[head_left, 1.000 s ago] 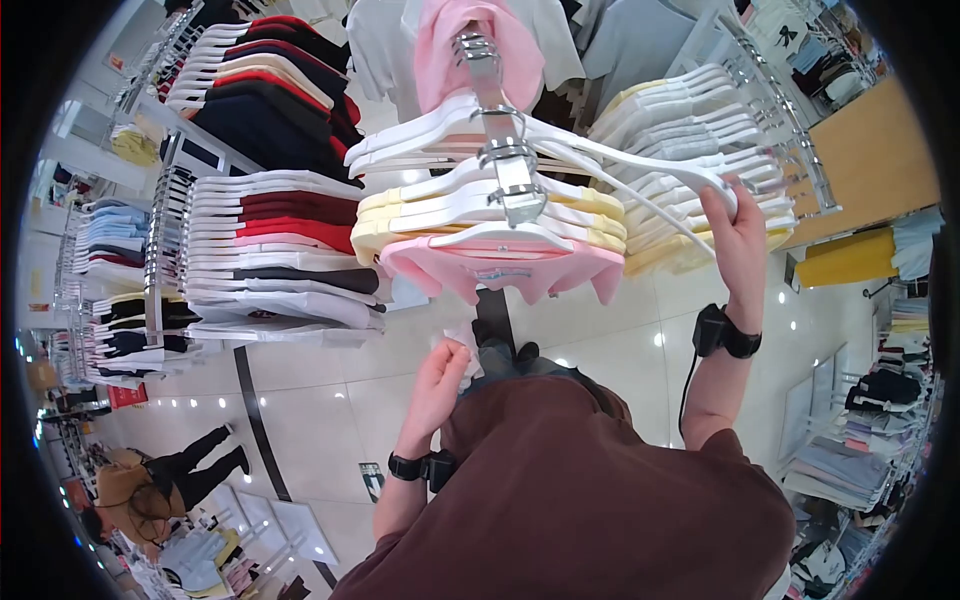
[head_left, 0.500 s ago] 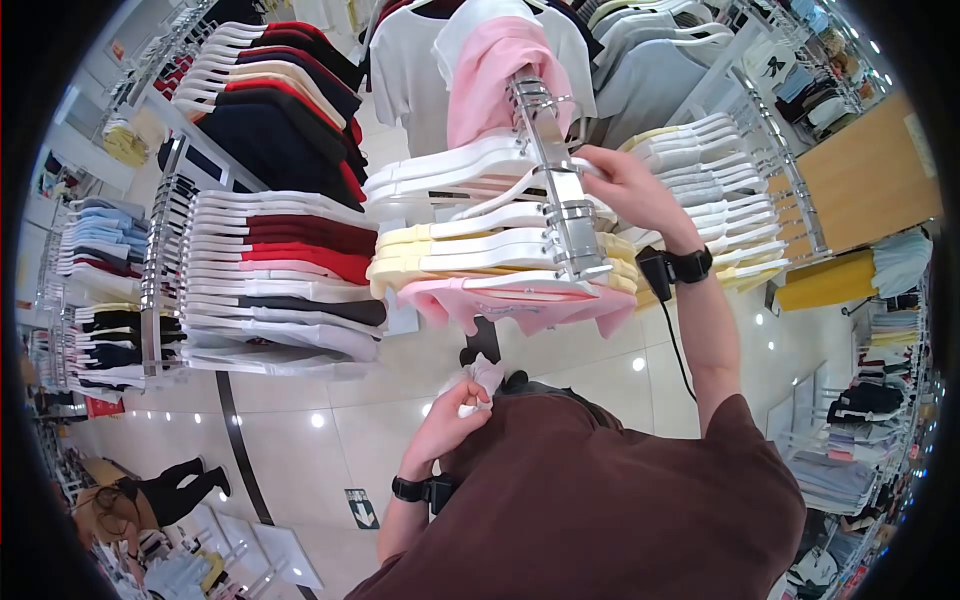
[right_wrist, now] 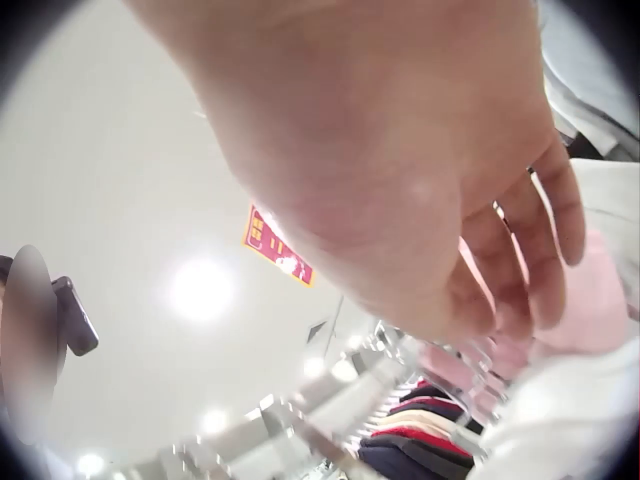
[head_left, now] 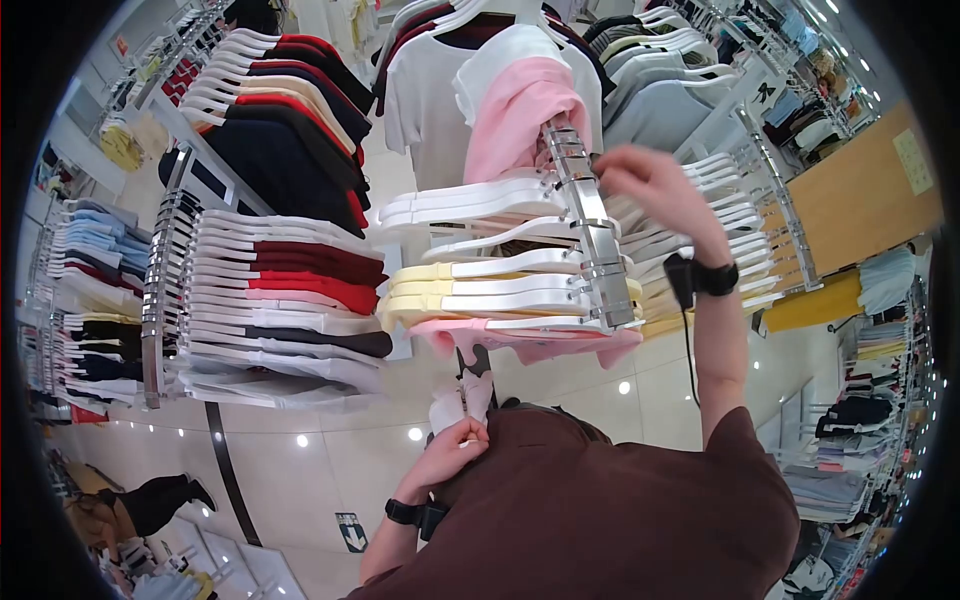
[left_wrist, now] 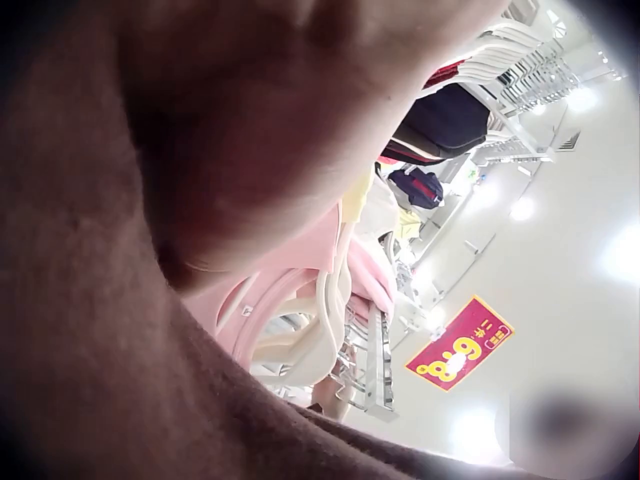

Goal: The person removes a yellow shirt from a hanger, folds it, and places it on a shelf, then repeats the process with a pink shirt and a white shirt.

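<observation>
At waist height my left hand (head_left: 450, 455) pinches a crumpled, whitish-pink piece of cloth (head_left: 463, 400) between curled fingers. My right hand (head_left: 655, 190) is raised just right of the chrome rail (head_left: 608, 285), fingers loosely bent and holding nothing. On that rail hangs a white hanger (head_left: 500, 240), apart from the yellow garments (head_left: 425, 290) in front of it. A pink top (head_left: 530, 350) hangs at the rail's near end. Farther back, a pink garment (head_left: 530, 110) lies draped over the rail. In the right wrist view the fingers (right_wrist: 545, 285) overlap pink cloth.
Left of the rail stands a rack of red, grey and white garments (head_left: 320, 290); dark garments (head_left: 290, 150) hang behind it. More white hangers (head_left: 735, 235) line the right side beside a wooden panel (head_left: 860, 185). Another person (head_left: 140, 510) is at the lower left.
My right hand gripped a white hanger out to the right, brought it to the rail, and let it go there. My left hand has stayed at the waist with the cloth.
</observation>
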Demonstrator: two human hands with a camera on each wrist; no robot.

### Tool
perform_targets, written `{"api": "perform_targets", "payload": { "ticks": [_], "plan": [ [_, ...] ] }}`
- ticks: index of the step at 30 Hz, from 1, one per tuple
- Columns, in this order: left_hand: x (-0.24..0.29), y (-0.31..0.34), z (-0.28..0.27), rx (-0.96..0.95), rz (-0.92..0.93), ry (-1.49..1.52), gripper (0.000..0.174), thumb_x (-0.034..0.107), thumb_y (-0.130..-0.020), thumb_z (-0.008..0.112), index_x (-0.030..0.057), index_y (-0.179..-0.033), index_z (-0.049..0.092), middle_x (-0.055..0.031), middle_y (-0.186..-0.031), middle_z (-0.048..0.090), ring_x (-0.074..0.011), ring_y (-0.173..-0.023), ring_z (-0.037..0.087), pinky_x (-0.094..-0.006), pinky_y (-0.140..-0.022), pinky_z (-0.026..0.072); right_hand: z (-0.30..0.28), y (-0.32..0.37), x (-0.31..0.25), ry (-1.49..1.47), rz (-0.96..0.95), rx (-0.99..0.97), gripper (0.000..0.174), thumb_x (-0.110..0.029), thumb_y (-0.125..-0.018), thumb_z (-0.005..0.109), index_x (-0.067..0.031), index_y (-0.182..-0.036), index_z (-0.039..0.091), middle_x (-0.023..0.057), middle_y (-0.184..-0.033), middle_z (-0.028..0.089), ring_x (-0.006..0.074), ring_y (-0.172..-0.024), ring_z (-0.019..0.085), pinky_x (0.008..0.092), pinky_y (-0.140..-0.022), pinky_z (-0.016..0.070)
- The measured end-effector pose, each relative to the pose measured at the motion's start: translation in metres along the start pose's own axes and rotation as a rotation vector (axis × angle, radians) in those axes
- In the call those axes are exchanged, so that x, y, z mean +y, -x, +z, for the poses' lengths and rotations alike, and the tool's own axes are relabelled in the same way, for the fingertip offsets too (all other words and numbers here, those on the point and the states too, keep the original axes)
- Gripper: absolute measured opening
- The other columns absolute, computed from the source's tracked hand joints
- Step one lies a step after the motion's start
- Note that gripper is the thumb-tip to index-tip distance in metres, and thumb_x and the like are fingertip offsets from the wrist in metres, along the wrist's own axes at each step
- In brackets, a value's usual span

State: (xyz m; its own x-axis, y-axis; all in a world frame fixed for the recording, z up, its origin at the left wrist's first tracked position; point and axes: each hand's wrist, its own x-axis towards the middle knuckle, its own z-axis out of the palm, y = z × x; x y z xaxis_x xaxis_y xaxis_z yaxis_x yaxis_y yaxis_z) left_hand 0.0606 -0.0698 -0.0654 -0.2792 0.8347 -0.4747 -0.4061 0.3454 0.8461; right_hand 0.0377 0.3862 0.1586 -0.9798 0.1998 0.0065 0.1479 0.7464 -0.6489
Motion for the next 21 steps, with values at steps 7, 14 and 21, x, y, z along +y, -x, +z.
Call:
{"api": "perform_targets", "payload": {
  "ticks": [7, 14, 21],
  "plan": [
    [0.005, 0.013, -0.014, 0.014, -0.045, -0.070, 0.022, 0.010, -0.091, 0.067, 0.0044, -0.111, 0.062, 0.0007, -0.099, 0.060, -0.0099, -0.095, 0.055, -0.0279, -0.089, 0.0468, -0.020, -0.064, -0.039, -0.010, -0.240, 0.224, 0.034, -0.025, -0.102, 0.067, -0.0038, -0.129, 0.068, 0.0078, -0.107, 0.074, 0.0140, -0.092, 0.067, 0.0295, -0.083, 0.0541],
    [-0.020, 0.021, -0.020, 0.200, 0.013, -0.049, 0.033, 0.005, -0.090, 0.060, 0.0045, -0.122, 0.057, -0.0030, -0.104, 0.063, -0.0133, -0.098, 0.057, -0.0286, -0.091, 0.0468, 0.002, -0.091, 0.001, -0.112, -0.217, 0.267, 0.022, -0.021, -0.106, 0.065, -0.0027, -0.118, 0.062, 0.0006, -0.097, 0.066, 0.0079, -0.090, 0.064, 0.0248, -0.083, 0.0519],
    [-0.020, 0.022, -0.032, 0.177, -0.097, 0.018, 0.021, 0.010, -0.100, 0.060, 0.0059, -0.120, 0.060, 0.0013, -0.092, 0.061, -0.0080, -0.082, 0.052, -0.0251, -0.075, 0.0447, 0.032, -0.050, 0.048, -0.291, 0.007, 0.073, 0.025, -0.017, -0.107, 0.058, 0.0012, -0.121, 0.067, 0.0005, -0.097, 0.068, 0.0059, -0.084, 0.061, 0.0248, -0.076, 0.0525]
  ]
}}
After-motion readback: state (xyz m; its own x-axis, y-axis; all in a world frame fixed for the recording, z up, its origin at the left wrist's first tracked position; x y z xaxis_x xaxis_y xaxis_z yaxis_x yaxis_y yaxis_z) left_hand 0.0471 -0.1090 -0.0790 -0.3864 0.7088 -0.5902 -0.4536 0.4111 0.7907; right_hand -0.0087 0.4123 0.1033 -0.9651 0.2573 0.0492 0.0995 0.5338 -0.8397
